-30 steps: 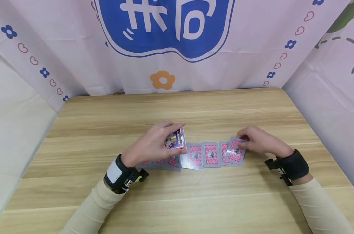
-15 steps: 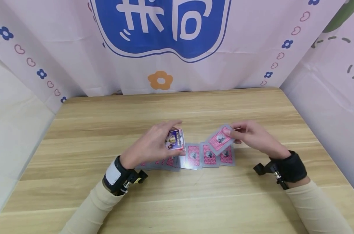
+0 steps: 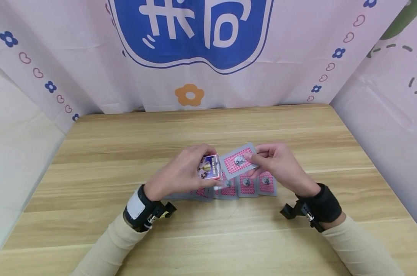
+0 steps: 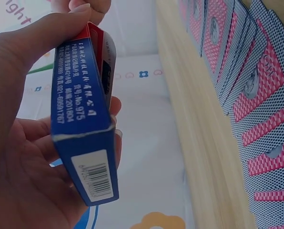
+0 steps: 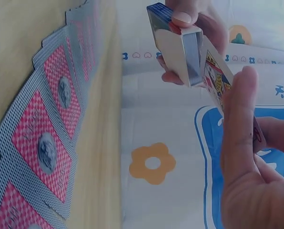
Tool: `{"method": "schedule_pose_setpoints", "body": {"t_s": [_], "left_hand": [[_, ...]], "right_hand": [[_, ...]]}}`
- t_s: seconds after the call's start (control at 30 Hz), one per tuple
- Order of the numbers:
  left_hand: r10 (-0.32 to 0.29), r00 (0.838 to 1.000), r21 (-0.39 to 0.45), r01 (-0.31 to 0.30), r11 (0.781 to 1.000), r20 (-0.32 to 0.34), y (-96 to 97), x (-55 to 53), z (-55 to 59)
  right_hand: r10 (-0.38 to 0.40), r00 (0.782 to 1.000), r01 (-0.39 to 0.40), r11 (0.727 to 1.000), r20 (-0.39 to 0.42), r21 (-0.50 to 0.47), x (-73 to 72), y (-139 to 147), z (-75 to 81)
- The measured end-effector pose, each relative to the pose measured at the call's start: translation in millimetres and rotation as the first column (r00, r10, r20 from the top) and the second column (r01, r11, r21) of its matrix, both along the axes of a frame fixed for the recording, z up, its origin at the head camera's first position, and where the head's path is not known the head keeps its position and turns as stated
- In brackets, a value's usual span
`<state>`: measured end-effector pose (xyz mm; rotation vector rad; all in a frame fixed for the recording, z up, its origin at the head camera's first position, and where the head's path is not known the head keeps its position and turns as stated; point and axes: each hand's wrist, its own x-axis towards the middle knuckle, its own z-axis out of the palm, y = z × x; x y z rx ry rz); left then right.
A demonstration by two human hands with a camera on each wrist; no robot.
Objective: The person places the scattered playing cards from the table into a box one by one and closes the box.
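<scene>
A person's left hand (image 3: 182,168) grips a playing-card box (image 3: 209,167) above the middle of a wooden table (image 3: 225,241), fingers on its far edge, thumb on the near one, spread only as wide as the box. Its blue side carries lines of Chinese print, with "No.975" and "201804" legible; a white barcode label (image 4: 94,176) marks the end, its digits too small to read. The purple front shows a golden figure and blurred lettering.

At right, the right hand (image 3: 280,163) pinches a single card (image 3: 237,161) by its right end, thumb on the patterned back, the fingers nearly closed on it. The card tilts just beside the box's open end; whether they touch cannot be told. The right wrist view shows a court figure on its face.

Beneath both, a row of overlapping cards (image 3: 266,184) lies face down, pink and grey with round emblems, the small lettering unclear. Behind hangs a white cloth (image 3: 298,34) bearing large white characters on a blue emblem (image 3: 187,53), cropped at the top; the left wrist view catches the letters "ight" in pink.
</scene>
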<state>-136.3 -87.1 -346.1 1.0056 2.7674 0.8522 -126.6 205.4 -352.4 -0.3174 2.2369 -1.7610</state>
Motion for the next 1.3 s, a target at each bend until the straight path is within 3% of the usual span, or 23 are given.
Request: {"method": "schedule_pose_setpoints", "body": {"t_s": [0.27, 0.7, 1.0, 1.3], "left_hand": [[-0.001, 1.0, 0.019, 0.001, 1.0, -0.024, 1.2, 0.1, -2.3], [-0.01, 0.999, 0.021, 0.011, 1.0, -0.034, 5.1, 1.9, -2.6], [-0.016, 0.997, 0.002, 0.016, 1.0, -0.076, 8.3, 4.3, -5.8], [-0.022, 0.997, -0.019, 0.02, 1.0, -0.078, 13.5, 7.0, -9.7]], "right_hand": [[-0.01, 1.0, 0.012, 0.996, 0.024, -0.087, 2.1, -4.2, -3.1], [-0.075, 0.997, 0.075, 0.996, -0.002, -0.04, 8.5, -14.4, -6.5], [-0.066, 0.997, 0.064, 0.997, -0.043, -0.054, 18.1, -29.1, -12.3], [-0.028, 0.999, 0.031, 0.996, -0.042, 0.088, 19.8, -37.2, -15.2]]}}
